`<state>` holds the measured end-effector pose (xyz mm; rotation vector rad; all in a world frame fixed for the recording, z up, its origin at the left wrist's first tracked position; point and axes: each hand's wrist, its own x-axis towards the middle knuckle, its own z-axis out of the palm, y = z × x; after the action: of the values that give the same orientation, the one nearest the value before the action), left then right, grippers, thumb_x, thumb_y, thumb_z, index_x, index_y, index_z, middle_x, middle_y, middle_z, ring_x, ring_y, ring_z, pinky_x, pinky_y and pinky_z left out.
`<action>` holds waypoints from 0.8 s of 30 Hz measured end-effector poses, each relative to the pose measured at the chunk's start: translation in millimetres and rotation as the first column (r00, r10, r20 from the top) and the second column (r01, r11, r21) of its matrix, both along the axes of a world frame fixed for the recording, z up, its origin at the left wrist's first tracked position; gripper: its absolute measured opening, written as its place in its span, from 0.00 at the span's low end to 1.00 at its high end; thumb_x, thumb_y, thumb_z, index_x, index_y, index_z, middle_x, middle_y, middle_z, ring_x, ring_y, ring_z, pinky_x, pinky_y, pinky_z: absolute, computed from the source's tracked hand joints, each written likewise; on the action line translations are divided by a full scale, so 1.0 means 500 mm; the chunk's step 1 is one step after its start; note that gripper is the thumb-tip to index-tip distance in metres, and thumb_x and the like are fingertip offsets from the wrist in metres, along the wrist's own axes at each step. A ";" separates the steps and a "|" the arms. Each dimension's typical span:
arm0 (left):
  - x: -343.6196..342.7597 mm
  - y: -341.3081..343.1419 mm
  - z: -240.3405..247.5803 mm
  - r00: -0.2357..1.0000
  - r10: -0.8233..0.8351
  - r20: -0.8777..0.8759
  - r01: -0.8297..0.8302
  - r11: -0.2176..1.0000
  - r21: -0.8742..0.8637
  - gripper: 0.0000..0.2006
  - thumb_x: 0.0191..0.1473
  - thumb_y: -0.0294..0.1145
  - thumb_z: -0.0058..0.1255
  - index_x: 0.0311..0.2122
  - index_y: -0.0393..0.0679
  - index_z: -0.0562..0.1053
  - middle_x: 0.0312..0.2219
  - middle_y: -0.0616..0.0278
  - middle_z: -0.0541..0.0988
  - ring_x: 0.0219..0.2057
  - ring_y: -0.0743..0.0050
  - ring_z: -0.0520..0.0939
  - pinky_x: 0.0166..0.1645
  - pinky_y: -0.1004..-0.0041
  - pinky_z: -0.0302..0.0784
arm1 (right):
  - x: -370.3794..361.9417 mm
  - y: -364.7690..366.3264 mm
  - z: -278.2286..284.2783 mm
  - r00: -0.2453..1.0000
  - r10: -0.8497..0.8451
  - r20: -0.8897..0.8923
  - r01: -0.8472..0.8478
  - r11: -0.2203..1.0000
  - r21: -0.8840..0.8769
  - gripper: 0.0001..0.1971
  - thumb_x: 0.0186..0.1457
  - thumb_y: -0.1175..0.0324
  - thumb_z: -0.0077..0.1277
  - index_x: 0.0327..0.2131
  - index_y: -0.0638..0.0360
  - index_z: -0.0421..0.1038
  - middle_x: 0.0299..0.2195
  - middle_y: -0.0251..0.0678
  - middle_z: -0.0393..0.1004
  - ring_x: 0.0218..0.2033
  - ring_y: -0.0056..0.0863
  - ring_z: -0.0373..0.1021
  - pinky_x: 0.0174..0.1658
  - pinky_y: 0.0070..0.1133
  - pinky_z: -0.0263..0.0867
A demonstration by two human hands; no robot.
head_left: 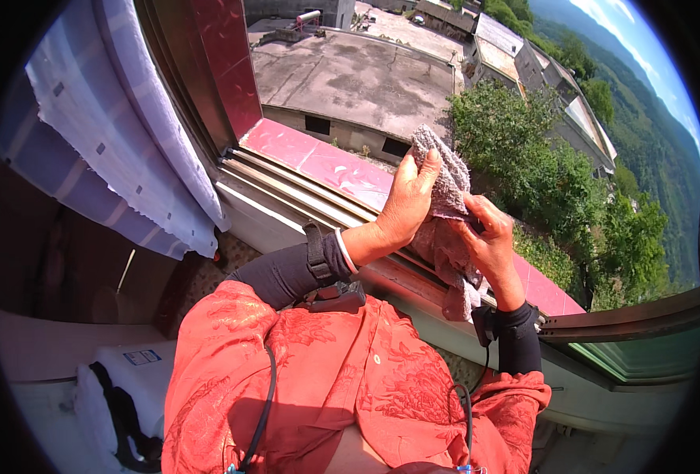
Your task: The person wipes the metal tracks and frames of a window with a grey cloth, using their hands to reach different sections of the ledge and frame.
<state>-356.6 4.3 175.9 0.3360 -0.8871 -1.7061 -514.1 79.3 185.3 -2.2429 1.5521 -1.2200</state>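
L hand (401, 201) pinches the upper part of a greyish cloth (449, 186), thumb up against it, other fingers mostly hidden. R hand (492, 237) is just beside, lower & further right, thumb & fingers closed on the same cloth approx. mid-length. Cloth is bunched btwn the hands, above the window track (302, 192) & pink tiled sill (342, 170); its loose end hangs below the R hand, can't tell if it touches the track. Person wears a red patterned shirt (310, 371) w/ dark sleeves at the forearms. Blue/white curtain (121, 118) hangs on the left; white bundle (148, 379) w/ black strap, lower L. Outside: flat-roofed bldg (358, 75), green trees (516, 142), hills.
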 end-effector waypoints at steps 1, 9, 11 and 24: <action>0.004 -0.008 0.000 0.997 -0.036 -0.075 0.038 0.999 0.019 0.14 0.67 0.43 0.41 0.44 0.42 0.68 0.35 0.67 0.76 0.35 0.80 0.78 0.41 0.75 0.77 | 0.013 -0.004 -0.007 0.998 -0.030 0.054 0.032 0.999 -0.040 0.22 0.41 0.77 0.63 0.44 0.63 0.74 0.39 0.42 0.76 0.40 0.36 0.74 0.44 0.25 0.69; 0.075 -0.018 -0.019 0.955 0.010 -0.297 0.047 0.982 0.183 0.11 0.67 0.40 0.40 0.41 0.44 0.69 0.31 0.65 0.77 0.32 0.75 0.80 0.40 0.72 0.78 | 0.108 -0.033 -0.023 0.812 0.178 0.557 -0.306 0.941 0.146 0.48 0.47 0.74 0.60 0.68 0.49 0.41 0.65 0.43 0.51 0.65 0.37 0.53 0.65 0.32 0.51; 0.090 -0.030 -0.035 0.949 0.025 -0.315 0.047 0.975 0.218 0.12 0.67 0.41 0.40 0.41 0.44 0.69 0.30 0.64 0.77 0.31 0.74 0.79 0.39 0.72 0.78 | 0.128 -0.041 -0.027 0.805 0.198 0.559 -0.430 0.844 0.321 0.47 0.50 0.76 0.57 0.69 0.50 0.40 0.65 0.42 0.53 0.65 0.32 0.53 0.66 0.30 0.49; 0.315 -0.069 -0.136 0.703 0.487 0.518 -0.389 0.873 -0.293 0.20 0.66 0.46 0.41 0.51 0.38 0.68 0.41 0.57 0.77 0.44 0.67 0.77 0.47 0.69 0.74 | 0.164 -0.189 0.018 0.938 0.292 0.186 -0.346 0.801 0.489 0.25 0.55 0.79 0.50 0.58 0.63 0.64 0.56 0.42 0.71 0.57 0.28 0.65 0.60 0.23 0.58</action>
<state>-199.2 -30.3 108.0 0.9207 -1.2597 -1.0694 -432.2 -15.1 194.5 -1.9403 1.2062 -0.6998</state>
